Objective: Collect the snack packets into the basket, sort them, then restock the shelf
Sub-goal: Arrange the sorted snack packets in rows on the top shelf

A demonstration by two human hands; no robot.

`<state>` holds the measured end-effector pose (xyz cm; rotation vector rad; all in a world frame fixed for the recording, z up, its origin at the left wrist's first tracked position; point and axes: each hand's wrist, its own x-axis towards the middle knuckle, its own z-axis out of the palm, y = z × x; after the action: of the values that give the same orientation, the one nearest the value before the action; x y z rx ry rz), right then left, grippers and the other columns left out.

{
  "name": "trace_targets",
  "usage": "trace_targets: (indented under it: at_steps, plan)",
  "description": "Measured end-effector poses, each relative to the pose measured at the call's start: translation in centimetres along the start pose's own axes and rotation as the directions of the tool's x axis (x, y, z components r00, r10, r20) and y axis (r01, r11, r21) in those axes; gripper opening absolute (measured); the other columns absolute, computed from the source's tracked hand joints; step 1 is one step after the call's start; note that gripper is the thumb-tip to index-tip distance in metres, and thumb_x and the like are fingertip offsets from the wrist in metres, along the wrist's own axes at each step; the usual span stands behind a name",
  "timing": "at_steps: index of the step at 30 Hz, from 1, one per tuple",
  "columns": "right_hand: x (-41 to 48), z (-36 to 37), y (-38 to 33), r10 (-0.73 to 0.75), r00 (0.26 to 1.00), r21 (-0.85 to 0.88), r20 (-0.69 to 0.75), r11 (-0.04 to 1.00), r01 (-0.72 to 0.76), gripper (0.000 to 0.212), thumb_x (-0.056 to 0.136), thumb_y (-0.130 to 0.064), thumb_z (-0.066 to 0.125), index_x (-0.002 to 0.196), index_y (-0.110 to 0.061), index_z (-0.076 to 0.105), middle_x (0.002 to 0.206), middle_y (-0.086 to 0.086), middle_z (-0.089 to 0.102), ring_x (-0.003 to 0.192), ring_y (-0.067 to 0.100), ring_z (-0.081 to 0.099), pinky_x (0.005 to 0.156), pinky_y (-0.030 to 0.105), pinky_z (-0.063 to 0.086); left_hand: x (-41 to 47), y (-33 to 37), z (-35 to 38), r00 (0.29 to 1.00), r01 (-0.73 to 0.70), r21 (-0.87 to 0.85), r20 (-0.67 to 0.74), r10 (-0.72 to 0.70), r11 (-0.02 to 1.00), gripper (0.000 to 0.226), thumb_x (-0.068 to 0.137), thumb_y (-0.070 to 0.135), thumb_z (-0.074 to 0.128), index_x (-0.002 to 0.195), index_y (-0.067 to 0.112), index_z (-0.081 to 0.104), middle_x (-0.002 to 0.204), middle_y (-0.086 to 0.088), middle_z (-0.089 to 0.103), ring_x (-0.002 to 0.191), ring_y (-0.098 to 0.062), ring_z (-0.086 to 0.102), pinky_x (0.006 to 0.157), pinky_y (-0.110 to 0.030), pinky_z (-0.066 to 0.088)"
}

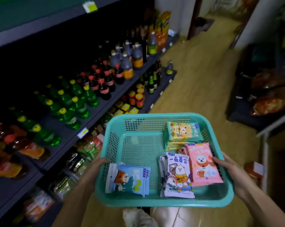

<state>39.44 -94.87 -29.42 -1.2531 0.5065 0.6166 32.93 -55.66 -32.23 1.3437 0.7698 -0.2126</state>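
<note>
Head view: you hold the teal perforated plastic basket [155,115] before you. Your left hand [100,163] is curled over its left rim. Your right hand [227,167] grips the right rim, thumb lying inside against the pink bear-print packets [202,164]. Just left of those lie white cartoon packets [177,176]. Yellow-and-teal packets [182,130] sit in the far right corner, blue packets [128,179] near left. The dark metal shelf [64,130] of green plastic bottles [76,104] runs along your left.

Perforated plastic basket [155,116], glossy packets [202,164]
</note>
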Motion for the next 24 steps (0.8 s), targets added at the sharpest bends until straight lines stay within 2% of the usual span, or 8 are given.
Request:
trace_targets:
  at_steps: [6,8,11,14,17,18,20,24]
  plan:
    - [6.3,-3.1,-4.7,0.066,0.992,0.081,-0.108,0.995,-0.057,0.041,0.090,-0.009,0.050,0.128,-0.025,0.050,0.070,0.016,0.071,0.052,0.026,0.068,0.046,0.037,0.057,9.0,5.8,7.4,0.994,-0.025,0.121,0.106,0.012,0.992,0.034,0.090,-0.004,0.040,0.114,0.015,0.056,0.100,-0.019,0.064,0.074,-0.026,0.061,0.051,-0.024,0.050]
    - [8.5,-4.0,-6.7,0.071,0.989,0.085,-0.129,0.995,-0.061,0.042,0.090,-0.009,0.050,0.129,-0.025,0.049,0.071,0.016,0.071,0.053,0.026,0.068,0.047,0.038,0.058,12.0,7.6,9.5,0.989,-0.028,0.129,0.145,0.009,0.991,0.036,0.090,-0.004,0.039,0.110,0.020,0.058,0.101,-0.016,0.066,0.073,-0.022,0.064,0.053,-0.026,0.051]
    - [11.9,-4.9,-9.8,0.072,0.987,0.091,-0.144,0.994,-0.059,0.040,0.090,-0.010,0.050,0.128,-0.024,0.049,0.074,0.015,0.072,0.056,0.027,0.069,0.050,0.039,0.059,16.1,10.4,12.5,0.986,-0.043,0.122,0.164,0.023,0.992,0.038,0.089,-0.008,0.036,0.105,0.018,0.058,0.080,-0.005,0.070,0.062,-0.016,0.068,0.052,-0.025,0.050]
    - [15.0,-6.0,-13.3,0.059,0.992,0.107,-0.114,0.993,-0.046,0.035,0.087,-0.012,0.055,0.120,-0.024,0.054,0.077,0.015,0.073,0.059,0.027,0.070,0.051,0.038,0.059,19.2,13.1,15.8,0.985,-0.011,0.129,0.170,-0.011,0.992,0.034,0.089,-0.007,0.037,0.111,0.012,0.054,0.083,-0.009,0.063,0.067,-0.023,0.062,0.055,-0.029,0.047]
    - [18.8,-7.7,-17.2,0.048,0.996,0.064,-0.081,0.997,-0.043,0.065,0.052,-0.024,0.087,0.111,-0.026,0.059,0.082,0.016,0.073,0.062,0.028,0.071,0.052,0.039,0.059,22.2,14.7,18.9,0.988,0.024,0.031,0.150,-0.028,0.999,0.037,0.085,0.000,0.046,0.118,0.013,0.057,0.092,-0.012,0.063,0.079,-0.029,0.058,0.068,-0.035,0.045]
    - [20.3,-8.5,-18.4,0.053,0.996,0.048,-0.067,0.998,-0.050,0.064,0.052,-0.025,0.087,0.109,-0.027,0.060,0.083,0.017,0.072,0.063,0.028,0.071,0.053,0.040,0.059,23.1,15.1,20.1,0.990,0.023,0.008,0.140,-0.024,1.000,0.041,0.079,0.003,0.052,0.117,0.016,0.060,0.096,-0.014,0.064,0.082,-0.031,0.058,0.072,-0.037,0.045]
    - [23.8,-10.3,-21.0,0.052,0.998,0.055,-0.040,0.997,-0.050,0.033,0.077,-0.017,0.067,0.108,-0.028,0.060,0.084,0.017,0.072,0.062,0.028,0.070,0.056,0.041,0.060,25.2,15.6,22.8,0.991,0.016,-0.026,0.133,-0.012,1.000,0.043,0.074,0.004,0.054,0.112,0.023,0.061,0.100,-0.015,0.064,0.081,-0.030,0.059,0.072,-0.037,0.046]
    - [32.1,-13.9,-27.0,0.095,0.995,-0.068,-0.007,0.993,-0.095,0.024,0.088,-0.011,0.051,0.105,-0.027,0.058,0.075,0.014,0.073,0.057,0.027,0.070,0.052,0.040,0.059,29.1,15.5,29.0,1.000,-0.016,-0.112,0.015,0.018,0.994,0.034,0.089,-0.007,0.039,0.106,0.017,0.057,0.079,-0.003,0.070,0.056,-0.012,0.066,0.050,-0.022,0.049]
